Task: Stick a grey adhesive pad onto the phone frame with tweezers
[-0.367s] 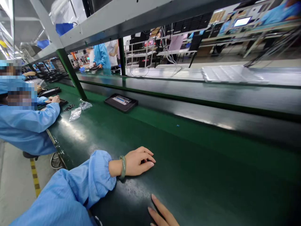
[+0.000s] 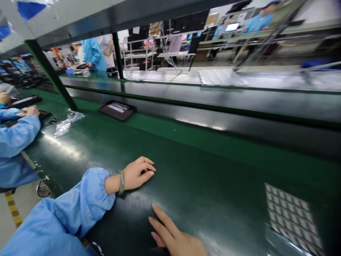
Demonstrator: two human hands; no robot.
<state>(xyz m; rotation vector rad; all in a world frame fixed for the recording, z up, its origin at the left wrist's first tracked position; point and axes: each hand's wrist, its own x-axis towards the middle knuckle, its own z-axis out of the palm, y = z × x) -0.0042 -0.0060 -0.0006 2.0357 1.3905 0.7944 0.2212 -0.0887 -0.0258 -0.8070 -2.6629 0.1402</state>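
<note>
My left hand [image 2: 139,173] rests on the green bench top [image 2: 202,185], its fingers loosely curved and apart, with nothing in them. A green bangle [image 2: 121,182] circles that wrist, below a blue sleeve [image 2: 93,192]. Nearer to me, my right hand [image 2: 174,233] reaches in from the bottom edge, fingers stretched out over the bench and holding nothing. Beyond the left hand lies a black tray [image 2: 106,110] with a flat device [image 2: 119,106] in it.
At the right stands a tray of small parts in rows [image 2: 290,213]. Clear plastic bags [image 2: 64,127] lie to the left, near a co-worker's hands [image 2: 30,111]. A conveyor strip [image 2: 191,110] runs behind, below a grey shelf beam [image 2: 87,26]. A white tray [image 2: 221,77] sits farther back.
The view has swung to the right, so the bench contents sit farther left and the parts tray shows at the right. More of my right hand is visible. Both hands remain without anything.
</note>
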